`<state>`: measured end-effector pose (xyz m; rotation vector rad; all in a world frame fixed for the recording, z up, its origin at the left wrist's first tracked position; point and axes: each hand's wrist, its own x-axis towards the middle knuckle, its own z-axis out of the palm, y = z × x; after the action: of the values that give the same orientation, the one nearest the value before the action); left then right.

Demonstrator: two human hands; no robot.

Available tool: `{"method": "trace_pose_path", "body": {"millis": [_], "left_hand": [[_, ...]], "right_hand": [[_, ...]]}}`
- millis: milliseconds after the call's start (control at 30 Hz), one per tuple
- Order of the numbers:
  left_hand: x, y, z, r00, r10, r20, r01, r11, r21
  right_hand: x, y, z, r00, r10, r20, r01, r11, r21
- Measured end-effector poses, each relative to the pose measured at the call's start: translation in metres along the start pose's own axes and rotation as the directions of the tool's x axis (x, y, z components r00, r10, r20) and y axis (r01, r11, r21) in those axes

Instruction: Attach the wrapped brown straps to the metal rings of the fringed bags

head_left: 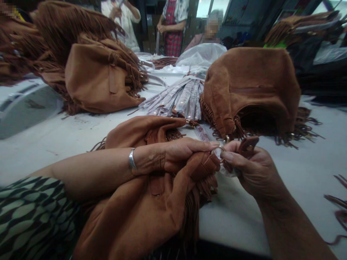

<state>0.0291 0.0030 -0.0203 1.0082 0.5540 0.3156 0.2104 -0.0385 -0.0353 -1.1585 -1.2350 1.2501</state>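
Note:
A brown suede bag with fringe (130, 213) lies at the front edge of the table, partly under my left forearm. My left hand (184, 151) is closed on the bag's strap end, its thumb against a metal ring (221, 148). Facing it from the right, my right hand (252, 166) pinches the same ring between thumb and finger. A dark brown leather tab (249, 143) sticks up from between the right hand's fingers. Clear plastic wrap shows just below the ring, partly hidden by the fingers. A silver bracelet (132, 159) is on my left wrist.
Plastic-wrapped straps (181, 95) fan out mid-table. Another brown bag (252, 79) stands at the right, and a pile of fringed bags (92, 79) at the left. Loose brown strips (336, 200) lie at the right edge. Several people are across the table.

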Motion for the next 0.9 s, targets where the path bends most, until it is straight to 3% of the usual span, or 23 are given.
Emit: {"method": "trace_pose_path", "body": {"millis": [100, 133, 200, 267, 333, 467, 567, 700, 800, 900], "left_hand": [[0.000, 0.001, 0.000, 0.998, -0.014, 0.053, 0.020, 0.994, -0.108], [-0.001, 0.002, -0.001, 0.999, 0.018, 0.036, -0.016, 0.998, -0.060], [-0.005, 0.006, 0.000, 0.990, 0.137, -0.016, -0.130, 0.966, 0.223], [-0.011, 0.012, 0.004, 0.959, 0.278, -0.056, -0.187, 0.767, 0.614], [-0.017, 0.018, 0.012, 0.932, 0.357, -0.066, -0.118, 0.470, 0.874], [-0.020, 0.026, 0.030, 0.930, 0.365, -0.051, 0.040, 0.039, 0.998], [-0.019, 0.027, 0.040, 0.949, 0.316, -0.007, 0.061, -0.160, 0.985], [-0.021, 0.022, 0.049, 0.930, 0.367, -0.011, 0.118, -0.268, 0.956], [-0.023, 0.013, 0.056, 0.907, 0.416, -0.066, 0.180, -0.241, 0.954], [-0.022, 0.007, 0.057, 0.906, 0.416, -0.076, 0.186, -0.232, 0.955]], "right_hand": [[0.001, -0.005, 0.001, 1.000, 0.008, -0.021, -0.009, 1.000, -0.020], [0.001, -0.006, 0.002, 0.999, 0.023, -0.025, -0.024, 0.999, -0.025], [0.003, -0.008, 0.002, 0.997, 0.070, -0.027, -0.070, 0.998, -0.006], [0.005, -0.008, 0.002, 0.992, 0.120, -0.034, -0.118, 0.992, 0.044], [0.007, -0.007, 0.002, 0.990, 0.132, -0.047, -0.128, 0.988, 0.084], [0.007, -0.004, 0.002, 0.993, 0.071, -0.096, -0.063, 0.995, 0.082], [0.004, -0.005, 0.002, 0.994, 0.041, -0.106, -0.035, 0.997, 0.063], [-0.001, -0.008, 0.005, 0.991, -0.038, -0.125, 0.042, 0.999, 0.029], [-0.005, -0.011, 0.005, 0.994, -0.063, -0.093, 0.067, 0.997, 0.038], [-0.008, -0.010, 0.001, 1.000, -0.015, 0.004, 0.015, 0.997, 0.076]]}}
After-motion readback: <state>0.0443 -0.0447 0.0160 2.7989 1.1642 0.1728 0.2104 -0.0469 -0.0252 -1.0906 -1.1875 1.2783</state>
